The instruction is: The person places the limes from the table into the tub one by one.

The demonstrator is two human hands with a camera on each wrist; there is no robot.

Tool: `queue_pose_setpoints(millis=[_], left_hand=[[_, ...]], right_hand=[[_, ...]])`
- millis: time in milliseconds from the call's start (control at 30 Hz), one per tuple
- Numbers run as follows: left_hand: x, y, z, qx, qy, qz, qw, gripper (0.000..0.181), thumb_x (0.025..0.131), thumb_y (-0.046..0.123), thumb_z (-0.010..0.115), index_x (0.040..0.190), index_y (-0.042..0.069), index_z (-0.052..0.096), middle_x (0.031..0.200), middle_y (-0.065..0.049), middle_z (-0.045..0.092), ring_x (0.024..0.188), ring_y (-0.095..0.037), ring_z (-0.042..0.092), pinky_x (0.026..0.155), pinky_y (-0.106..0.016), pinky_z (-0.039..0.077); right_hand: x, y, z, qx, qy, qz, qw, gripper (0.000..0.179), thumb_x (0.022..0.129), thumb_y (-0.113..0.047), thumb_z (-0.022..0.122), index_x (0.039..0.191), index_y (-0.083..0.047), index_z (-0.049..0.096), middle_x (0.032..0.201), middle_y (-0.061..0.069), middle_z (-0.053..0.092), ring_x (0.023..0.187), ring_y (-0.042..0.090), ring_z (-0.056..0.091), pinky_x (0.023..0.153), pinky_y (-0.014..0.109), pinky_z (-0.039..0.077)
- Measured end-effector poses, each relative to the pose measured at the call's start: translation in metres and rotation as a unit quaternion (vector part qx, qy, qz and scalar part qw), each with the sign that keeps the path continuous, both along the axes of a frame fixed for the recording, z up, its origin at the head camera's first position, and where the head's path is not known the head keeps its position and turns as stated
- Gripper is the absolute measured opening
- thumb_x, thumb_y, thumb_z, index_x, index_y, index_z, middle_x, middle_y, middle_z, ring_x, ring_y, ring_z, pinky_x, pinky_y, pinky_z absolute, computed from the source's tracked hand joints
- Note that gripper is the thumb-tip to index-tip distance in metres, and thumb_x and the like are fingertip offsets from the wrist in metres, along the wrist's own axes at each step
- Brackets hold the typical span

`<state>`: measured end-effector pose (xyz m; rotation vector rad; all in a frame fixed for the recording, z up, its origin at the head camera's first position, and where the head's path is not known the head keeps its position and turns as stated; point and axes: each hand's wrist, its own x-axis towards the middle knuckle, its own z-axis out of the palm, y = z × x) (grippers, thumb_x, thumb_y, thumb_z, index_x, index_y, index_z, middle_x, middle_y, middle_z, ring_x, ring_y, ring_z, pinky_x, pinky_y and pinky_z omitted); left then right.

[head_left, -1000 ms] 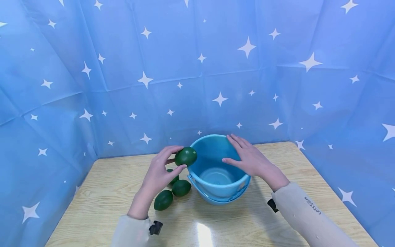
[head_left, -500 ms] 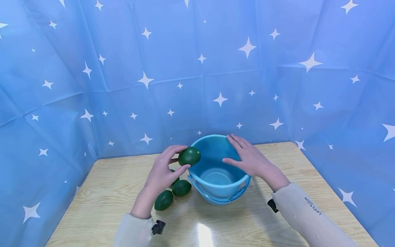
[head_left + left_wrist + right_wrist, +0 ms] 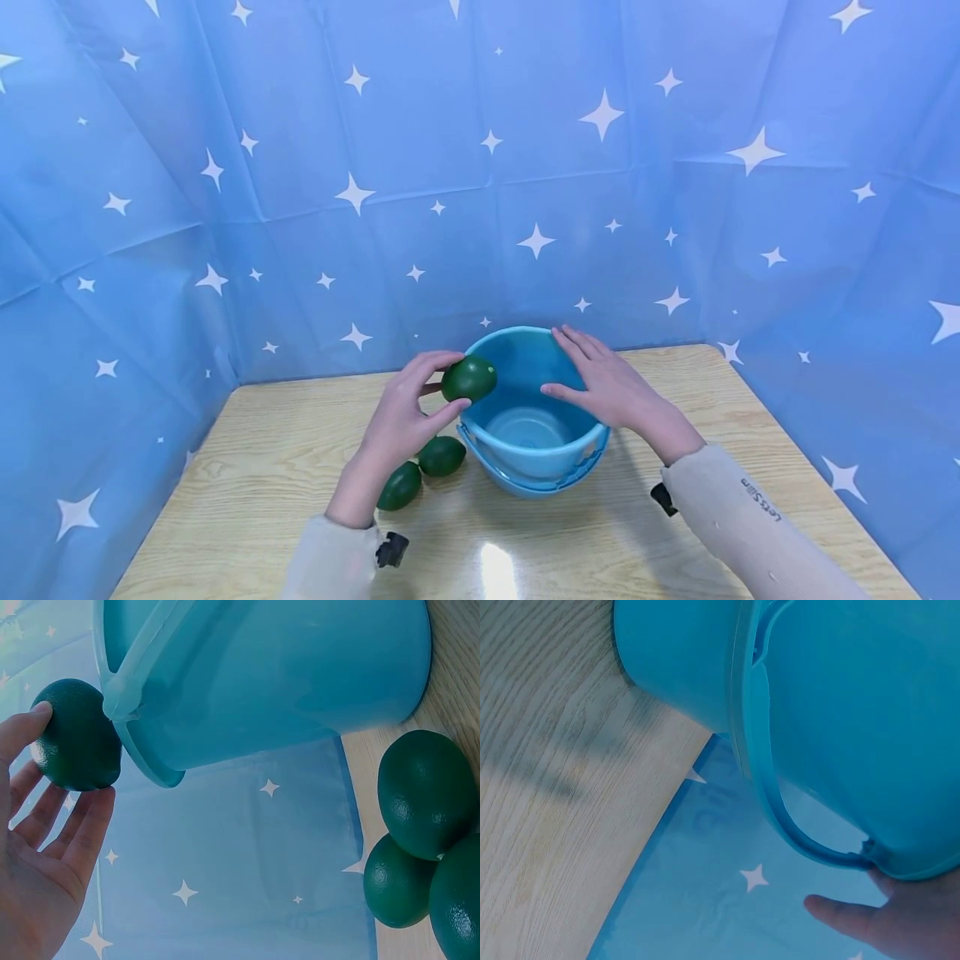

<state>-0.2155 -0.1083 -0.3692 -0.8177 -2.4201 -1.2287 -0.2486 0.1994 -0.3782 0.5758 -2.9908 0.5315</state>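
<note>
My left hand point(image 3: 408, 412) pinches a dark green lime point(image 3: 469, 379) between thumb and fingertips, at the left rim of a light blue bucket point(image 3: 525, 458). In the left wrist view that lime point(image 3: 75, 742) sits beside the rim, close to the handle's hinge. The bucket's mouth tilts toward me, and its visible inside holds nothing. My right hand point(image 3: 611, 387) rests on the right rim with fingers straight and thumb spread. Three more limes point(image 3: 427, 795) lie together on the table, left of the bucket; the left hand mostly hides one in the head view.
The light wooden table point(image 3: 262, 467) carries the bucket and the loose limes. The bucket's handle point(image 3: 517, 482) hangs down at its front. A blue cloth with white stars point(image 3: 450, 275) stands behind the table and along both sides.
My left hand has moved slightly to the right with the lime, which now overlaps the bucket's left rim. The right hand and the bucket have stayed still.
</note>
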Motion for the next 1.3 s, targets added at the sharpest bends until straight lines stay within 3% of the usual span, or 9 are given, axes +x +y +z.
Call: queue_pose_setpoints(millis=[633, 933, 1300], left_hand=[[-0.002, 0.012, -0.003, 0.000, 0.003, -0.021, 0.9998, 0.053, 0.087, 0.019, 0.079, 0.136, 0.016, 0.059, 0.134, -0.004, 0.061, 0.122, -0.022, 0.060, 0.091, -0.038, 0.061], [-0.002, 0.016, -0.003, -0.002, 0.002, -0.026, 0.9997, 0.053, 0.087, 0.019, 0.079, 0.136, 0.015, 0.058, 0.133, -0.004, 0.061, 0.121, -0.021, 0.061, 0.090, -0.030, 0.060], [-0.001, 0.021, -0.005, -0.001, 0.002, -0.031, 0.9995, 0.053, 0.086, 0.018, 0.079, 0.135, 0.016, 0.059, 0.133, -0.003, 0.062, 0.120, -0.021, 0.061, 0.090, -0.029, 0.060]], right_hand=[[0.000, -0.001, 0.001, -0.002, 0.001, 0.000, 1.0000, 0.090, 0.095, -0.062, 0.053, 0.161, -0.015, 0.015, 0.167, 0.015, 0.017, 0.151, 0.045, 0.019, 0.116, 0.068, 0.030], [0.000, -0.001, 0.001, 0.000, 0.002, -0.003, 1.0000, 0.090, 0.095, -0.063, 0.053, 0.161, -0.015, 0.016, 0.167, 0.016, 0.017, 0.151, 0.045, 0.020, 0.115, 0.068, 0.031], [-0.001, -0.001, 0.000, 0.001, -0.002, -0.003, 1.0000, 0.090, 0.095, -0.063, 0.052, 0.161, -0.015, 0.015, 0.167, 0.016, 0.017, 0.151, 0.045, 0.019, 0.117, 0.068, 0.030]])
